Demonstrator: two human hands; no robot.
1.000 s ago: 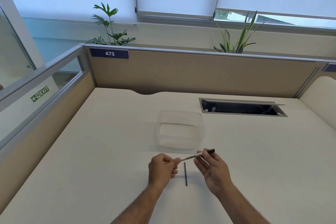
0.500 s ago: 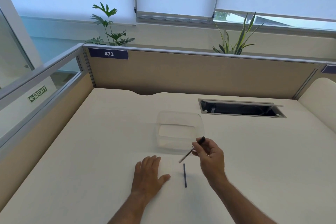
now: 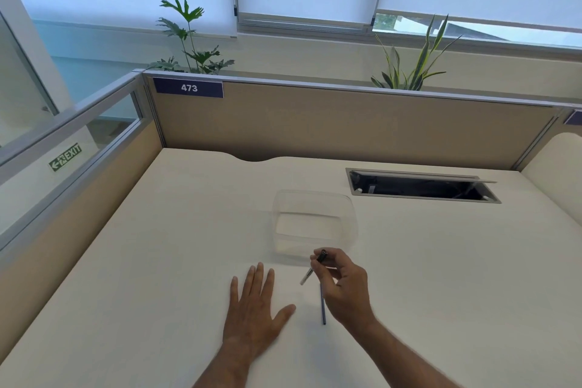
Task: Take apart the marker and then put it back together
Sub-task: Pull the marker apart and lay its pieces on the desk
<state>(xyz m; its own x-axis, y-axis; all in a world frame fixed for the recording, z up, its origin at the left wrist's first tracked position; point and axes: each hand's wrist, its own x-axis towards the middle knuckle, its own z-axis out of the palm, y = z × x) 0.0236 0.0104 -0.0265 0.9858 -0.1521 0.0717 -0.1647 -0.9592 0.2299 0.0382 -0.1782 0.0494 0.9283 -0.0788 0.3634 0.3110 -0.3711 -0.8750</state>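
Note:
My right hand pinches the marker body, a thin pale tube with a black end at the top, tilted with its lower tip pointing down-left just above the desk. A thin dark blue rod, the marker's inner part, lies flat on the desk under my right hand, its upper end hidden by my fingers. My left hand rests flat on the desk, palm down, fingers spread, holding nothing, a short way left of the rod.
A clear plastic container stands on the cream desk just beyond my hands. A cable opening with a raised flap sits at the back right. Partition walls close off the back and left.
My left hand let go of the marker's tip and went down flat on the desk. My right hand kept the marker and tilted it more upright, moving slightly forward.

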